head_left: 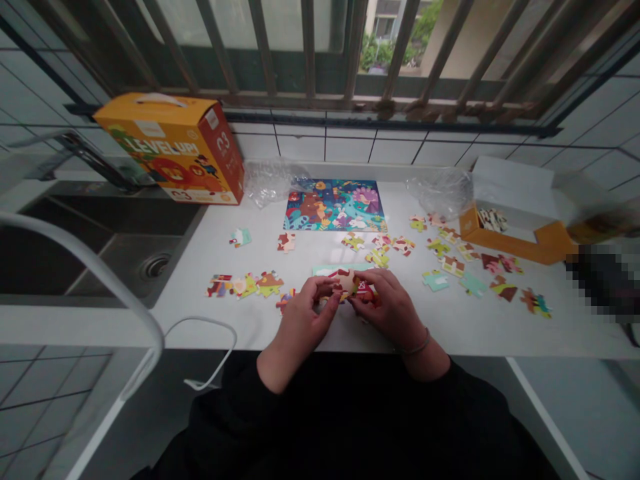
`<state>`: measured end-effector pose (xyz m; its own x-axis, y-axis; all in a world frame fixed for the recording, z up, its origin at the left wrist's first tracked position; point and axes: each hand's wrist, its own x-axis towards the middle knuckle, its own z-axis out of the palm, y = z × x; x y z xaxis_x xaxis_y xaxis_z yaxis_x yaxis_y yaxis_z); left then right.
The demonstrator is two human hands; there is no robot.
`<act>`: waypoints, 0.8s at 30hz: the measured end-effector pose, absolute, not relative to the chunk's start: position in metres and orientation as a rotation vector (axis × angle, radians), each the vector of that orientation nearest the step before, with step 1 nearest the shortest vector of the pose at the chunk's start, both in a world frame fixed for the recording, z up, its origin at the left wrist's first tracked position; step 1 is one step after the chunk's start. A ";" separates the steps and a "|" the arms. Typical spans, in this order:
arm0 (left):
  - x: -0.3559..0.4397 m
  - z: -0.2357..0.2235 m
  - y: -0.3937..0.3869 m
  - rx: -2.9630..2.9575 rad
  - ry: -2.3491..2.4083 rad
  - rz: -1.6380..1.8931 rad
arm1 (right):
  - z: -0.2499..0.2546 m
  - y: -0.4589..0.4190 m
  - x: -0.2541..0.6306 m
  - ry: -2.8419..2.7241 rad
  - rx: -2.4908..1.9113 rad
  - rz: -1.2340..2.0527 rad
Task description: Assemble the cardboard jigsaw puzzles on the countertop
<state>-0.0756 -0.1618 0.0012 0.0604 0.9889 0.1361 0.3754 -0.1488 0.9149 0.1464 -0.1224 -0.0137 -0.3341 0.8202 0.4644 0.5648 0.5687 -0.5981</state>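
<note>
Near the counter's front edge, my left hand (306, 317) and my right hand (395, 312) meet over a cream and brown jigsaw puzzle piece (344, 281). Fingertips of both hands pinch it from either side. Under and behind the hands lie pale green puzzle pieces (320, 270), partly covered by my fingers; whether they join the held piece I cannot tell. A purple and orange piece (283, 301) sticks out beside my left hand. Farther left is a row of colourful pieces (245, 285). Just beyond my right hand rests a yellow-green piece (377, 257).
A finished-looking picture (335, 205) lies at the back between crumpled clear plastic bags (273, 180). Loose pieces (453, 265) spread to the right, before an open orange box (520, 240). A large orange puzzle box (175, 150) stands by the sink (173, 280). A white cable (200, 319) crosses the left front.
</note>
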 end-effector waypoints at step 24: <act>-0.219 -0.007 -0.147 2.242 2.071 0.499 | -0.032 -0.115 0.154 -1.913 -1.542 0.224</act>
<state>-0.2186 -0.1474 -0.0074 0.0519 0.9783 0.2008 0.9624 -0.1026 0.2514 0.1544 -0.1146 -0.0321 -0.0854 0.9196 0.3833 0.8065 0.2898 -0.5154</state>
